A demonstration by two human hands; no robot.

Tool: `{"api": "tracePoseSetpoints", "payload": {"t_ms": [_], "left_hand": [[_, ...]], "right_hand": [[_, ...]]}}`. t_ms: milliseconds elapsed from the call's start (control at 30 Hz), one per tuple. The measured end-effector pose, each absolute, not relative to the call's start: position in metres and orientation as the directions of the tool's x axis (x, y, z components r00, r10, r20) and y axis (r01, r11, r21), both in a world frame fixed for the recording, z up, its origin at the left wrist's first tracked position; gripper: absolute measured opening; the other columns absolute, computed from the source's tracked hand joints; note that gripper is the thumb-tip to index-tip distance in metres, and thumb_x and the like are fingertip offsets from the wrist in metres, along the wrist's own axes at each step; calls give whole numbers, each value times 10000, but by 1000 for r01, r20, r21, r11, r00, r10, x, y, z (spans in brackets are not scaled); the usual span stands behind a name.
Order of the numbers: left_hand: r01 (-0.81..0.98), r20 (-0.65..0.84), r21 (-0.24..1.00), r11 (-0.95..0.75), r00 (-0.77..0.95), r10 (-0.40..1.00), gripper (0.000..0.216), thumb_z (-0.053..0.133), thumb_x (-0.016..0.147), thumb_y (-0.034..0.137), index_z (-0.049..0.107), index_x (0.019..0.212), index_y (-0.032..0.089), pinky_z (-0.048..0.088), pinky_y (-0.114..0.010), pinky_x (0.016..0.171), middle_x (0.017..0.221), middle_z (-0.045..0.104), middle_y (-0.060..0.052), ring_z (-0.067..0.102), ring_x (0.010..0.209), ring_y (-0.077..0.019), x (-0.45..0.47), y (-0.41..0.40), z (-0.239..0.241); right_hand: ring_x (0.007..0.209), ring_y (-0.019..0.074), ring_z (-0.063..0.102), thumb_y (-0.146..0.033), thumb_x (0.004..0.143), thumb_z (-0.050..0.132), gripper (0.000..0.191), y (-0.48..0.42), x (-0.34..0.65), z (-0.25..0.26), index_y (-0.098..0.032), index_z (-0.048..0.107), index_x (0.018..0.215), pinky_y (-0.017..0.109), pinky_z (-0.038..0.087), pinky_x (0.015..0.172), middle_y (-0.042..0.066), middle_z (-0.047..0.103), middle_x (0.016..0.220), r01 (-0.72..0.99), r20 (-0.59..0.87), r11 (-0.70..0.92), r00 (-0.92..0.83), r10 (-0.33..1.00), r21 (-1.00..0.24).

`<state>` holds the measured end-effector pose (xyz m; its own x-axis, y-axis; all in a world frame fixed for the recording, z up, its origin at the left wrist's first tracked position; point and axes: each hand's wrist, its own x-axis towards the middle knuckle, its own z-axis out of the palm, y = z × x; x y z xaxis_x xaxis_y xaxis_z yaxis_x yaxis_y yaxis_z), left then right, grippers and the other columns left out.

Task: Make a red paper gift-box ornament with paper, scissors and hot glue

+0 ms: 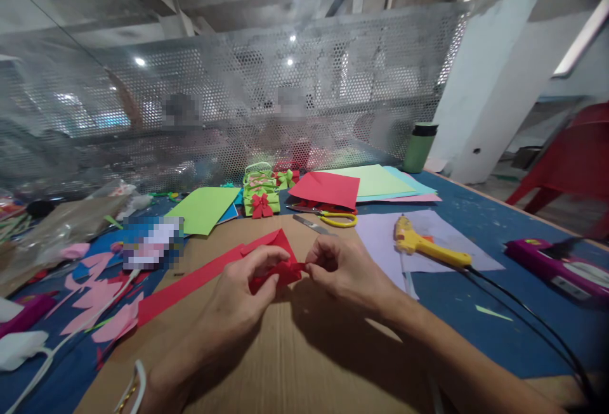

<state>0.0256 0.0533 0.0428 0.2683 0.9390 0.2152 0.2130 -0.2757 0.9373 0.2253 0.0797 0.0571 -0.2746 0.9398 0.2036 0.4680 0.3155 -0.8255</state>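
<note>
Brown cardboard (266, 357) underneath, red strip (190, 285) across it. From here: left hand (245, 281) half-curled, gripping folded red paper (280, 240) above the cardboard; right hand (339, 268) nearly closed, pinching a small red tip (299, 267) at its edge. Best: left steady, right pinching lightly, no creasing.
</note>
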Motion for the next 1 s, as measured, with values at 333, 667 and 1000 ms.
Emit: {"api": "tracePoseSetpoints", "payload": {"t_ms": [333, 667, 1000], "left_hand": [[253, 239, 916, -310, 276, 931, 281, 506, 911, 120, 643, 1131, 229, 595, -335, 888, 1118, 698, -52, 681, 1020, -191, 25, 51, 45], [335, 282, 867, -367, 276, 919, 290, 516, 894, 118, 631, 1138, 224, 580, -325, 884, 1124, 702, -49, 679, 1020, -190, 22, 54, 44], [432, 306, 793, -430, 328, 894, 363, 497, 887, 76, 626, 1168, 265, 535, -327, 943, 1159, 694, -9, 659, 1067, -173, 20, 52, 45]], "right_hand": [[515, 94, 507, -88, 699, 566, 103, 80, 225, 54, -188, 572, 675, 207, 354, 480, -31, 593, 589, 482, 231, 334, -261, 937, -810], [504, 86, 495, -63, 702, 571, 119, 78, 222, 56, -180, 582, 685, 199, 344, 468, -42, 582, 578, 505, 210, 327, -276, 938, -798], [532, 85, 486, -47, 722, 566, 134, 76, 223, 58, -178, 579, 696, 199, 346, 479, -51, 573, 589, 512, 233, 378, -325, 917, -772]]}}
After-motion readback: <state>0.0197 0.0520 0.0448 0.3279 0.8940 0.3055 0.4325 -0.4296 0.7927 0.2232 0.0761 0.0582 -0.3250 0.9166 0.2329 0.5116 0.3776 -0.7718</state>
